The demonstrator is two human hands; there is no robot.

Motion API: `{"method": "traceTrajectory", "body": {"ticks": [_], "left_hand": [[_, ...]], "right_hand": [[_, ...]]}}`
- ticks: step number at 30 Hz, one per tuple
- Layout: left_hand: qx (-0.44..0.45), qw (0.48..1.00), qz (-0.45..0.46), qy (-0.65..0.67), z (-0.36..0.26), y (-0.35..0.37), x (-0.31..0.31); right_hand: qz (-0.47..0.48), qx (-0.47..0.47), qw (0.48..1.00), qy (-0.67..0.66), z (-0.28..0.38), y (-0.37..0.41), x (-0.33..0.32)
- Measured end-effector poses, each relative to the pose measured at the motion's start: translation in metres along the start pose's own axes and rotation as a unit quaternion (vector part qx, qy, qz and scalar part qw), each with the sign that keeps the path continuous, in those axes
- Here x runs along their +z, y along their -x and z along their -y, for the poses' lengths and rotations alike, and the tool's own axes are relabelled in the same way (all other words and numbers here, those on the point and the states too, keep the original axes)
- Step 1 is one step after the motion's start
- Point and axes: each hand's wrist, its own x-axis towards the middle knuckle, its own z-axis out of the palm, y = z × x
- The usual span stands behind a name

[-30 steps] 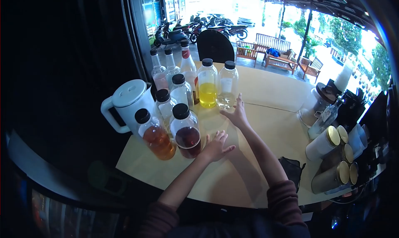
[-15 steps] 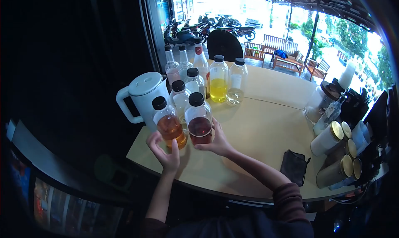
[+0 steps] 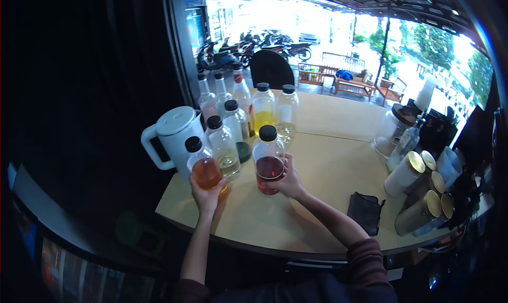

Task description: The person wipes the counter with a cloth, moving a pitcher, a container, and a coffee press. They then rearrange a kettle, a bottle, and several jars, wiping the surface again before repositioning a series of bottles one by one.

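Note:
My left hand (image 3: 205, 198) is wrapped round the lower part of a clear bottle of amber liquid (image 3: 205, 170) with a black cap, near the table's left side. In my right hand (image 3: 288, 182) is a similar bottle of dark red liquid (image 3: 269, 165), gripped from its right side. Just behind the amber one stands a bottle of pale yellow liquid (image 3: 227, 163). Beyond it are a bottle of dark green liquid (image 3: 242, 149), a bottle of bright yellow liquid (image 3: 263, 118) and a nearly colourless one (image 3: 286, 128), all with black caps.
A white pitcher (image 3: 174, 128) stands left of the bottles, with slim glass bottles (image 3: 206, 96) behind. A dark pouch (image 3: 365, 213) lies on the table (image 3: 328, 170). Several gold-lidded jars (image 3: 406, 173) crowd the right side. Outside are benches and parked motorbikes.
The red bottle has moved right, away from the amber one, in my right hand. My left hand has gone from open fingers beside the amber bottle to closed around it. The view has shifted slightly.

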Motion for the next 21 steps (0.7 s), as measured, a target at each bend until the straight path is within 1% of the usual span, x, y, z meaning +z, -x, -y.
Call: {"method": "traceTrajectory", "body": {"ticks": [2,4,5,6,8,9,10,12,13,14,16,17,18,19,20,21], "left_hand": [[0.011,0.999,-0.014,0.043,-0.005,0.006,0.004],[0.025,0.999,0.003,0.046,-0.010,0.012,0.011],[0.023,0.996,0.022,0.079,-0.014,0.017,0.017],[0.019,0.993,0.041,0.112,-0.017,0.020,0.024],[0.014,0.988,0.065,0.139,-0.027,0.025,0.043],[0.015,0.985,0.083,0.152,-0.032,0.027,0.053],[0.017,0.981,0.100,0.164,-0.035,0.029,0.063],[0.014,0.978,0.116,0.173,-0.040,0.028,0.089],[0.040,0.974,0.134,0.180,-0.042,0.025,0.103],[0.067,0.968,0.153,0.187,-0.039,0.023,0.116],[0.066,0.969,0.170,0.169,-0.030,0.017,0.141],[0.076,0.967,0.172,0.171,-0.034,0.013,0.153],[0.086,0.966,0.174,0.173,-0.037,0.009,0.163],[0.052,0.972,0.176,0.144,-0.046,0.008,0.167],[0.052,0.972,0.179,0.145,-0.045,0.007,0.172],[0.055,0.971,0.176,0.151,-0.043,0.005,0.179]], "right_hand": [[-0.016,0.007,1.000,-0.001,-0.004,0.001,-0.027],[-0.037,0.016,0.999,-0.017,-0.005,0.000,-0.053],[-0.066,0.004,0.998,0.008,-0.005,-0.001,-0.064],[-0.075,0.004,0.997,0.011,-0.006,-0.002,-0.072],[-0.160,0.047,0.983,0.081,0.003,-0.005,-0.087],[-0.183,0.055,0.977,0.095,0.008,-0.007,-0.093],[-0.187,0.056,0.976,0.097,0.004,-0.013,-0.099],[-0.239,0.031,0.959,0.149,-0.012,-0.030,-0.109],[-0.257,0.029,0.949,0.178,-0.018,-0.039,-0.113],[-0.260,0.030,0.949,0.177,-0.023,-0.049,-0.116],[-0.290,0.034,0.925,0.243,-0.034,-0.066,-0.122],[-0.278,0.030,0.922,0.269,-0.041,-0.072,-0.127],[-0.280,0.031,0.921,0.269,-0.048,-0.075,-0.132],[-0.245,0.029,0.943,0.225,-0.049,-0.077,-0.135],[-0.209,0.027,0.961,0.181,-0.049,-0.080,-0.138],[-0.203,0.066,0.965,0.149,-0.050,-0.082,-0.140]]}}
